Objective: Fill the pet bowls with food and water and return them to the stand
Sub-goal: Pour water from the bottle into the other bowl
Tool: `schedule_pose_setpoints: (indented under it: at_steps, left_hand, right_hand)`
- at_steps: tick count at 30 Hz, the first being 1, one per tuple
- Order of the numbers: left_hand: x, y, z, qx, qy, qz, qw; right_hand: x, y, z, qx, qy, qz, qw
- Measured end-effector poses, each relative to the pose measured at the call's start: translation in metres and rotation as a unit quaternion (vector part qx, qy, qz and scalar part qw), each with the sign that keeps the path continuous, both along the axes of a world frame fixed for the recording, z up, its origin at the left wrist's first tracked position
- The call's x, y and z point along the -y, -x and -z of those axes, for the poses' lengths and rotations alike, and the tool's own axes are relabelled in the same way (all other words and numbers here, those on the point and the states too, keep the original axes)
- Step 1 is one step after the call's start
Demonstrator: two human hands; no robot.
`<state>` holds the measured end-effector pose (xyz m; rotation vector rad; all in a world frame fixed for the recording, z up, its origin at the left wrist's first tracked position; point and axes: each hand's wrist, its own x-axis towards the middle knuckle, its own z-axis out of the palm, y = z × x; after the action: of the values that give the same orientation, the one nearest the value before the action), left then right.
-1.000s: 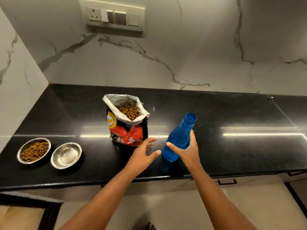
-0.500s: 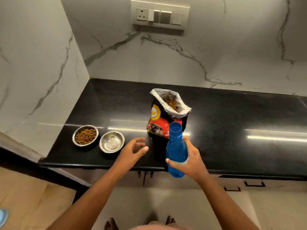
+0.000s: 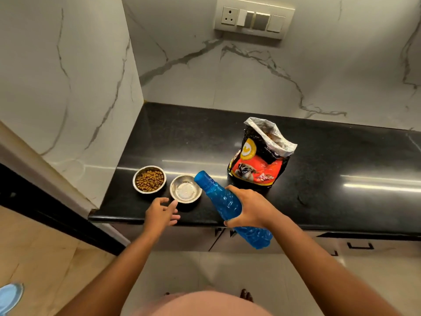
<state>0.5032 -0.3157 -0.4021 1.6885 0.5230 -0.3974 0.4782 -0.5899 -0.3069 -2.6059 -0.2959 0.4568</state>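
Blue bottle (image 3: 224, 201) tilted in our right hand's (image 3: 252, 207) grip over the steel bowl (image 3: 185, 189).
Near the counter's front edge (image 3: 127, 216), water could overshoot; our left hand (image 3: 160, 213) hovered relaxed, holding nothing.

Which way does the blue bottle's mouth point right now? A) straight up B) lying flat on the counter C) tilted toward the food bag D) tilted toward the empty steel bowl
D: the right hand holds the blue bottle tilted, mouth just beside the empty steel bowl.

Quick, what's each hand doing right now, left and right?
Left hand: open, holding nothing, fingers spread close to the empty bowl.
Right hand: gripping the blue bottle, tipped toward that bowl.
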Motion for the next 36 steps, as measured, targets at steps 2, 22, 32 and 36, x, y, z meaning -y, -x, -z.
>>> schedule_pose_setpoints:
  at_steps: [2,22,32,36]
  left_hand:
    - [0.002,-0.004,0.002,-0.019,0.024,-0.006,1.000]
    - [0.013,-0.015,0.004,-0.010,0.101,-0.034,0.994]
    - [0.011,-0.008,0.004,0.010,0.108,-0.028,0.994]
    - [0.012,-0.008,0.003,0.009,0.106,-0.030,0.994]
  right_hand:
    - [-0.002,-0.003,0.000,-0.011,0.037,-0.006,0.999]
    - [-0.008,-0.024,-0.005,-0.114,0.212,-0.060,0.969]
    - [-0.007,-0.034,0.001,-0.125,0.234,-0.091,0.960]
    - [-0.007,-0.037,0.002,-0.141,0.241,-0.090,0.956]
